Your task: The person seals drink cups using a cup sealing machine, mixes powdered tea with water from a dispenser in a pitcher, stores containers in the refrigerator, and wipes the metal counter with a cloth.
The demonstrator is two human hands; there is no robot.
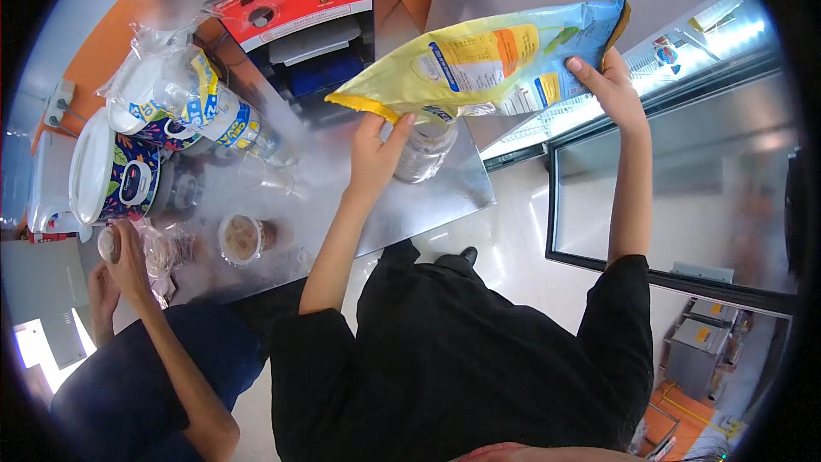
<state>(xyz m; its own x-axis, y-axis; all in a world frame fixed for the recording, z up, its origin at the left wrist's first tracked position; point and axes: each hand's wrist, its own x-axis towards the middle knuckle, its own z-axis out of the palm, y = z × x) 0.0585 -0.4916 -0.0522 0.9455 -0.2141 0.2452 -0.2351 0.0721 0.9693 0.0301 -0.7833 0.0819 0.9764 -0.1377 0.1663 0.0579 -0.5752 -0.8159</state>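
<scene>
A large yellow and blue plastic pouch is stretched sideways between my two hands, above the counter's right end. My left hand pinches its lower edge near the yellow-trimmed left end. Close to the blue right end, my right hand grips the pouch with the thumb on its printed front. Beneath the pouch stands a clear container, partly covered by it. I cannot tell whether the pouch touches the container's mouth or what the container holds.
On the steel counter stand a lidded cup of brown drink, patterned tubs and wrapped cups. A red machine is behind. At left, a co-worker's hand holds something rounded. An open glass door stands right.
</scene>
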